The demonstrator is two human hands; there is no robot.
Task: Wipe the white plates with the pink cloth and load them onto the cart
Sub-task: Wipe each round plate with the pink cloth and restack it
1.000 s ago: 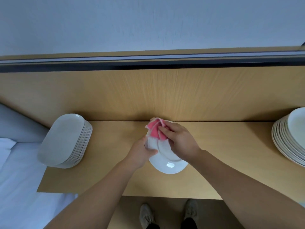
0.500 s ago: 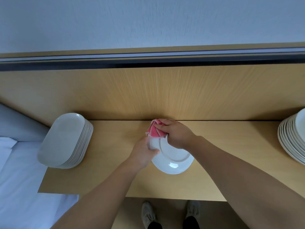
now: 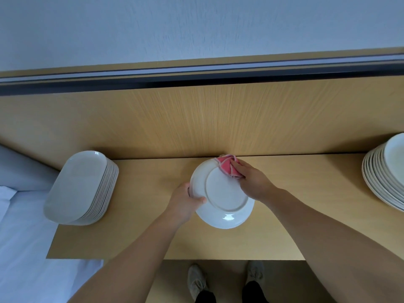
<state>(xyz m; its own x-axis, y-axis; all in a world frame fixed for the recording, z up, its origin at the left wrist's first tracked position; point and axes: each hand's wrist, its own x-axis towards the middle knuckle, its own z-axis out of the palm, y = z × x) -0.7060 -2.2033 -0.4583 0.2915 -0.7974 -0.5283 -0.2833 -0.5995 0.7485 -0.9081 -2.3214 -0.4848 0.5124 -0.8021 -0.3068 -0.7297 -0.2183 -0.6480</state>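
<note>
Gripping the white plate (image 3: pixel 225 193) while pink cloth (image 3: pixel 228 167) presses its rim

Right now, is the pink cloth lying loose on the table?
No, the right hand grips the pink cloth and presses it on the far edge of the round plate, which the left hand holds.

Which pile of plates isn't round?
The left pile: its plates are long, with rounded corners. The right pile and the held plate are round.
</note>
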